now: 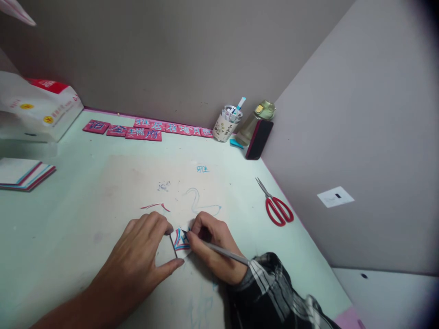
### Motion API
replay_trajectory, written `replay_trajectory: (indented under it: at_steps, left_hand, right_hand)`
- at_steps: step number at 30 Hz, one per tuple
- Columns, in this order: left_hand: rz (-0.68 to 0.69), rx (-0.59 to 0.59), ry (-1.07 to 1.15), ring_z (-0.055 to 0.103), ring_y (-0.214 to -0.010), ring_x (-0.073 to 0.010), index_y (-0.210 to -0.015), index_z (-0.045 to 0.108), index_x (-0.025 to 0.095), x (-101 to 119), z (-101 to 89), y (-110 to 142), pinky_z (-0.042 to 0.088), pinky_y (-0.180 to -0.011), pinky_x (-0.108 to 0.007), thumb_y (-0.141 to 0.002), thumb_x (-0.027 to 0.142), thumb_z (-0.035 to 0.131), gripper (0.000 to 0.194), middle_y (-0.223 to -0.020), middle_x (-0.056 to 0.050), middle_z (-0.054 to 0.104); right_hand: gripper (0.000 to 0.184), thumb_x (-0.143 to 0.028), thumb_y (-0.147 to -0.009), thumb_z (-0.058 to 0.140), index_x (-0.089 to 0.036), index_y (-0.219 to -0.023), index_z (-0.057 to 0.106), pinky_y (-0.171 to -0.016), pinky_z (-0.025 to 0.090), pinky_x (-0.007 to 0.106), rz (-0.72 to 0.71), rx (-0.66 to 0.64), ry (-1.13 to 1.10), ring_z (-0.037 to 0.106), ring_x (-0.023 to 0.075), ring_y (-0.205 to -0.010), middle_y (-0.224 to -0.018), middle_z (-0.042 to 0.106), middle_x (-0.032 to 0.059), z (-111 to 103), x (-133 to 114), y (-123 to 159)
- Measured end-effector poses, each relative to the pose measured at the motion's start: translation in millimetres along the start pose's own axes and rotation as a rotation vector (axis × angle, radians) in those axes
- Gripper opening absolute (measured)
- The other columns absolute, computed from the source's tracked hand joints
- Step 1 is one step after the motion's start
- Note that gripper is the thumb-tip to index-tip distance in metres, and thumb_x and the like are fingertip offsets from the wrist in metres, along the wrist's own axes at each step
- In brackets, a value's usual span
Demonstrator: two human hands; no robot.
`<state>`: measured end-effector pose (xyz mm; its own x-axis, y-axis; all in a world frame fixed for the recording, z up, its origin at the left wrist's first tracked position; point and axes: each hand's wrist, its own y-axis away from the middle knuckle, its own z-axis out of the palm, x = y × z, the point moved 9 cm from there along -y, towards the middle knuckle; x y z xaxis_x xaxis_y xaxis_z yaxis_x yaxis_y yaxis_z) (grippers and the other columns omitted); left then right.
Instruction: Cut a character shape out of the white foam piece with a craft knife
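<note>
Near the front middle of the board lies a small white card with blue and red lines drawn on it. My left hand grips its left edge between thumb and forefinger. In a closed pen hold, my right hand has a slim grey craft knife, its dark pointed tip on the card's drawing. The fingers of my right hand hide the card's right part. Just beyond my left hand lie thin red strips of trimmed material.
Red foam tiles with blue characters line the back. A jar of markers, a green-lidded bottle and a phone stand at back right. Red-handled scissors lie right. Stacked sheets and a white bag are left.
</note>
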<state>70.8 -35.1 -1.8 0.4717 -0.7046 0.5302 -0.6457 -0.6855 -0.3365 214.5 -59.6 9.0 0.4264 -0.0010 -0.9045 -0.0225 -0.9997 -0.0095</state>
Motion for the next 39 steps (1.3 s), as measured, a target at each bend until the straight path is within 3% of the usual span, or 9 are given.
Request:
replay_trajectory:
  at_steps: [6, 24, 39]
  left_hand:
    - [-0.044, -0.004, 0.028, 0.06, -0.088, -0.0275, -0.095, 0.054, 0.024, -3.3, -1.4, -1.1, 0.044, -0.079, -0.04, -0.078, 0.033, 0.078, 0.031, -0.093, -0.002, 0.06]
    - [-0.017, -0.034, 0.03, 0.06, -0.09, -0.0276, -0.097, 0.052, 0.023, -1.9, -0.5, -1.7, 0.042, -0.078, -0.04, -0.077, 0.032, 0.085, 0.039, -0.095, -0.002, 0.059]
    - [-0.059, -0.034, 0.054, 0.06, -0.089, -0.0267, -0.095, 0.055, 0.025, -5.1, -0.7, -1.5, 0.043, -0.077, -0.039, -0.078, 0.035, 0.081, 0.033, -0.094, -0.001, 0.062]
  right_hand:
    - [0.015, -0.018, -0.082, 0.059, -0.022, -0.072, 0.048, -0.06, 0.034, 0.029, 0.011, -0.019, -0.011, 0.042, 0.0134, -0.062, -0.066, 0.05, -0.0039, 0.6, -3.0, -1.3]
    - [0.016, -0.019, -0.084, 0.061, -0.022, -0.074, 0.049, -0.058, 0.034, 0.029, 0.023, -0.058, -0.022, 0.044, 0.0135, -0.063, -0.068, 0.053, -0.0034, 3.4, 1.0, -0.4]
    - [0.015, -0.021, -0.083, 0.06, -0.023, -0.074, 0.048, -0.06, 0.036, 0.03, 0.026, -0.072, -0.029, 0.045, 0.014, -0.063, -0.069, 0.054, -0.0025, 4.8, -0.2, 0.9]
